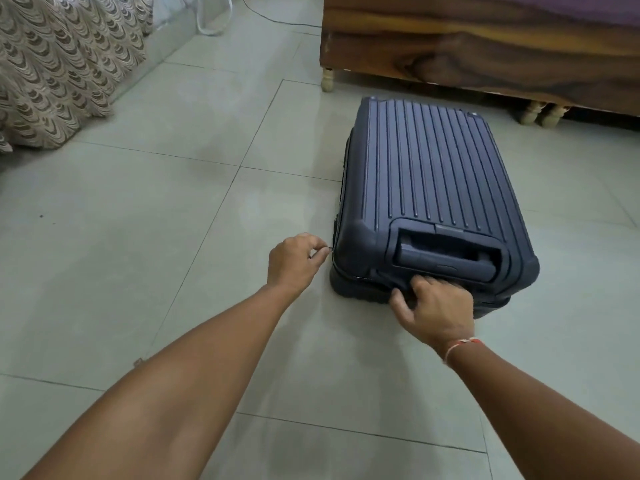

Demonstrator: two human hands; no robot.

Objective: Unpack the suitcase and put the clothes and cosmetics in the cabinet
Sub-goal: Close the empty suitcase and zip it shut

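Navy suitcase (429,174) shut, contents hidden — left hand (294,263) pinches tiny zip pull.

The suitcase (429,174) has a hard navy shell that looks like moulded plastic — ribbed along its top, matt with a faint sheen, its recessed handle (450,252) of the same smooth plastic. The floor (173,202) is laid with large pale tiles, smooth and glossy enough to carry soft reflections, split by thin dark grout lines. The bed frame (485,53) is polished wood with strong dark grain on pale turned feet, the curtain (59,64) is cloth with a raised scalloped weave — and a thread band (462,344) circles the right wrist.
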